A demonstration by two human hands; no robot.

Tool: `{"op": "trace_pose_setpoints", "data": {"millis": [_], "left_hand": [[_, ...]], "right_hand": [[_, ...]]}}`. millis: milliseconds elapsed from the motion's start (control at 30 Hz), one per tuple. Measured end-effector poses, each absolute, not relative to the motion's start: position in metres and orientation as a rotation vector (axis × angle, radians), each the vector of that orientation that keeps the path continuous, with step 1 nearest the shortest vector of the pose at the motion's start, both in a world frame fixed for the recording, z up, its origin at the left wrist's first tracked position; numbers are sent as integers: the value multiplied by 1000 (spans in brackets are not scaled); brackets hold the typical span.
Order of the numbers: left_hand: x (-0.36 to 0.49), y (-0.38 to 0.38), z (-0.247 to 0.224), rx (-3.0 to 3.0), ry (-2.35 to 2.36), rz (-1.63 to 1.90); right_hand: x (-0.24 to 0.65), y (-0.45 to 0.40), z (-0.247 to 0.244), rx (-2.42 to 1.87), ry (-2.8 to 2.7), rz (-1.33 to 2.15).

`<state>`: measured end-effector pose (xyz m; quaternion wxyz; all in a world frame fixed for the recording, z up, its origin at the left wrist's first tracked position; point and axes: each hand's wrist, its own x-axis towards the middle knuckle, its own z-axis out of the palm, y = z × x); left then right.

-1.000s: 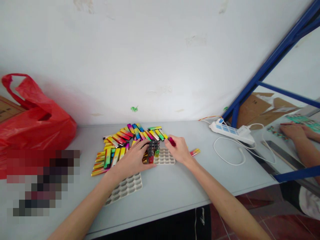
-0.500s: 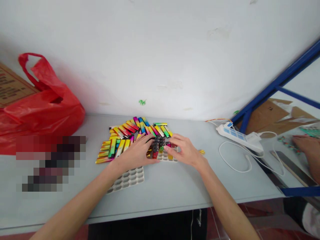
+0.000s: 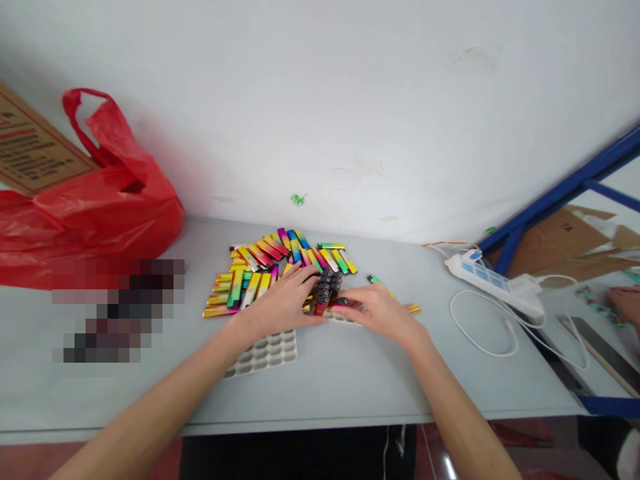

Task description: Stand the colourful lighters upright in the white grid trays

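Note:
Black-topped lighters (image 3: 325, 285) stand close together in rows in a white tray with oval holes (image 3: 353, 318), which is mostly hidden by my hands. My left hand (image 3: 283, 303) curls around the left side of this group, fingers behind and thumb in front. Between the thumb and fingers of my right hand (image 3: 377, 310) is a lighter with a black top (image 3: 341, 302), tilted beside the standing rows. Under my left forearm lies a second white tray (image 3: 267, 352), its visible holes bare. Behind my left hand spreads a pile of shiny rainbow-coloured lighters (image 3: 260, 253).
At the left are a red plastic bag (image 3: 125, 200) and a cardboard box (image 3: 40, 143). A white power strip (image 3: 493, 283) with cables lies to the right, by a blue metal frame (image 3: 550, 193). Another person's hand (image 3: 625, 300) shows at the far right edge.
The view has shifted, moving the whole scene slightly right. My right hand has turned lower over the tray, with the lighter now tilted. A green lighter behind that hand has come into sight.

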<state>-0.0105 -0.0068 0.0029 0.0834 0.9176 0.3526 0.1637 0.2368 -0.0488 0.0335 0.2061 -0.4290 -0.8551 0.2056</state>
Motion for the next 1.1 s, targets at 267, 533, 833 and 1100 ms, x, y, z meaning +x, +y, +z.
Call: {"op": "trace_pose_setpoints", "data": {"millis": [267, 533, 833, 1100], "left_hand": [[-10, -8, 7, 2719, 1073, 456], [-11, -5, 3, 2702, 1075, 449], [-10, -3, 0, 2697, 1076, 487], [-2, -8, -1, 2795, 1196, 569]], "right_hand": [[240, -44, 33, -1493, -2292, 465], [315, -27, 41, -1583, -2058, 346], [317, -11, 4, -1688, -2208, 442], [304, -9, 7, -1585, -1885, 471]]}}
